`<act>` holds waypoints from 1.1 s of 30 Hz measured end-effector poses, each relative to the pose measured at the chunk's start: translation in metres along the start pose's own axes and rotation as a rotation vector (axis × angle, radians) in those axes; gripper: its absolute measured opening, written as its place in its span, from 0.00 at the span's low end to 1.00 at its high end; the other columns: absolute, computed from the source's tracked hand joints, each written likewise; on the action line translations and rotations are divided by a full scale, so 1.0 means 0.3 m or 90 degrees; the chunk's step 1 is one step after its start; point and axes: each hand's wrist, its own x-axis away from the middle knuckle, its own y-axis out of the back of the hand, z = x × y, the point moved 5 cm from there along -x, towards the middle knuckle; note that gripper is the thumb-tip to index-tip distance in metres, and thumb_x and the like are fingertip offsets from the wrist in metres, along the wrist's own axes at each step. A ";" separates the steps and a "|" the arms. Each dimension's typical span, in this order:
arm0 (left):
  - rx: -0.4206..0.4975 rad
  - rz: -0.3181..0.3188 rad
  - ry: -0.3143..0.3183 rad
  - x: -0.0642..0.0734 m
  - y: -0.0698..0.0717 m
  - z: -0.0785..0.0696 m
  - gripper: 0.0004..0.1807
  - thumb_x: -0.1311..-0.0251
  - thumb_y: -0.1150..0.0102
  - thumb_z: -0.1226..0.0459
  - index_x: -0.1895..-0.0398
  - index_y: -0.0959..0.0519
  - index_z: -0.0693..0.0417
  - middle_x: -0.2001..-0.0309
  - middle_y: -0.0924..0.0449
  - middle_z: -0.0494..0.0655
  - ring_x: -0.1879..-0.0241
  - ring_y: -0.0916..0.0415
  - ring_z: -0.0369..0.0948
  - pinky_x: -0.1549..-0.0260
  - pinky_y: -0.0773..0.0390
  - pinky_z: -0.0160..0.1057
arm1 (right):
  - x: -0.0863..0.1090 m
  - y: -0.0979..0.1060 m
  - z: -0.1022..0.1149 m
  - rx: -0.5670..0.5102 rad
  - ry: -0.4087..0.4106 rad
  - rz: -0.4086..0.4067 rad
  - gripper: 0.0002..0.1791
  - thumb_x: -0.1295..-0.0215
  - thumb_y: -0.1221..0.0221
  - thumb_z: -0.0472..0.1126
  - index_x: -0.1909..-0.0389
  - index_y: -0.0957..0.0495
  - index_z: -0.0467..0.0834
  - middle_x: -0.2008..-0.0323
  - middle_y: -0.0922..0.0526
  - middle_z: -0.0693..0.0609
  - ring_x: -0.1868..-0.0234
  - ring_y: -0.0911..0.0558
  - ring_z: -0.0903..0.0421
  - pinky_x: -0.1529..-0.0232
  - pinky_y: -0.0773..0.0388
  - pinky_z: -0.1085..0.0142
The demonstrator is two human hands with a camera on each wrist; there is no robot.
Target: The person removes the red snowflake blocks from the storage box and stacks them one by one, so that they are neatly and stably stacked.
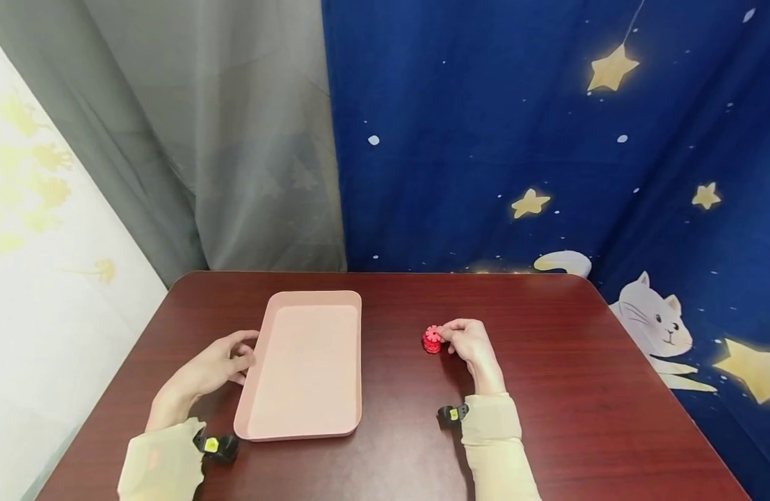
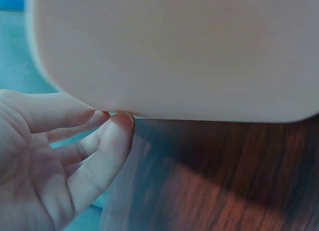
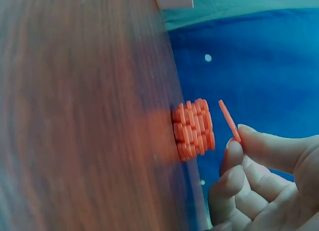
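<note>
A pale pink rectangular tray point(image 1: 306, 369) lies left of the table's middle. At its left side my left hand point(image 1: 212, 362) pinches the edge; in the left wrist view the thumb and fingers meet right at the rim. Further right, my right hand point(image 1: 471, 344) pinches one red notched disc point(image 3: 229, 120) between thumb and forefinger. The disc is tilted and held just above a short stack of matching red notched discs point(image 3: 193, 130). A small gap separates disc and stack in the right wrist view.
The dark red-brown wooden table point(image 1: 579, 390) has rounded far corners. Behind it hang a grey curtain point(image 1: 266, 139) and a blue curtain point(image 1: 453, 139) with stars. A black wrist camera point(image 1: 218, 447) sits by the tray's near left corner.
</note>
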 end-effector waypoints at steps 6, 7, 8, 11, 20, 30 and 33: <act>0.005 0.004 -0.008 -0.011 -0.011 -0.001 0.30 0.32 0.50 0.75 0.31 0.47 0.75 0.60 0.28 0.60 0.65 0.21 0.49 0.68 0.17 0.45 | -0.005 0.002 0.000 0.018 0.000 -0.005 0.04 0.40 0.37 0.30 0.68 0.16 0.32 0.77 0.18 0.49 0.83 0.29 0.56 0.76 0.30 0.65; 0.004 0.003 -0.006 -0.012 -0.010 0.000 0.30 0.32 0.50 0.75 0.31 0.47 0.75 0.60 0.28 0.60 0.65 0.21 0.49 0.68 0.17 0.45 | -0.004 0.002 -0.002 0.018 -0.003 -0.005 0.04 0.40 0.37 0.31 0.69 0.16 0.33 0.76 0.18 0.49 0.83 0.29 0.56 0.77 0.30 0.65; 0.004 0.003 -0.006 -0.012 -0.010 0.000 0.30 0.32 0.50 0.75 0.31 0.47 0.75 0.60 0.28 0.60 0.65 0.21 0.49 0.68 0.17 0.45 | -0.003 0.002 -0.003 0.020 -0.006 -0.008 0.04 0.41 0.37 0.31 0.69 0.16 0.33 0.76 0.18 0.49 0.83 0.29 0.56 0.77 0.30 0.65; 0.004 0.004 -0.007 -0.013 -0.008 0.001 0.30 0.32 0.50 0.75 0.31 0.47 0.75 0.60 0.28 0.60 0.65 0.22 0.49 0.68 0.17 0.45 | -0.001 -0.001 -0.005 0.027 -0.017 -0.014 0.04 0.42 0.35 0.33 0.71 0.16 0.35 0.75 0.21 0.50 0.83 0.30 0.56 0.77 0.29 0.65; 0.002 0.000 0.002 -0.006 -0.001 -0.003 0.30 0.32 0.49 0.74 0.31 0.46 0.74 0.61 0.28 0.58 0.66 0.21 0.48 0.68 0.17 0.45 | -0.007 -0.012 -0.009 0.045 -0.023 -0.018 0.04 0.42 0.35 0.33 0.69 0.19 0.36 0.73 0.19 0.49 0.82 0.30 0.57 0.78 0.30 0.67; 0.011 0.002 0.001 0.001 -0.003 0.000 0.30 0.32 0.50 0.74 0.30 0.46 0.74 0.59 0.28 0.60 0.65 0.21 0.49 0.68 0.17 0.45 | -0.001 -0.009 0.002 -0.004 -0.009 -0.006 0.07 0.34 0.40 0.37 0.64 0.22 0.35 0.75 0.24 0.48 0.84 0.33 0.58 0.77 0.30 0.66; 0.009 -0.001 0.004 0.001 -0.003 0.003 0.30 0.32 0.49 0.73 0.30 0.46 0.73 0.60 0.28 0.59 0.65 0.21 0.48 0.68 0.17 0.44 | 0.003 0.002 0.015 -0.016 0.001 -0.001 0.09 0.33 0.41 0.37 0.60 0.22 0.33 0.73 0.23 0.45 0.83 0.31 0.56 0.76 0.28 0.65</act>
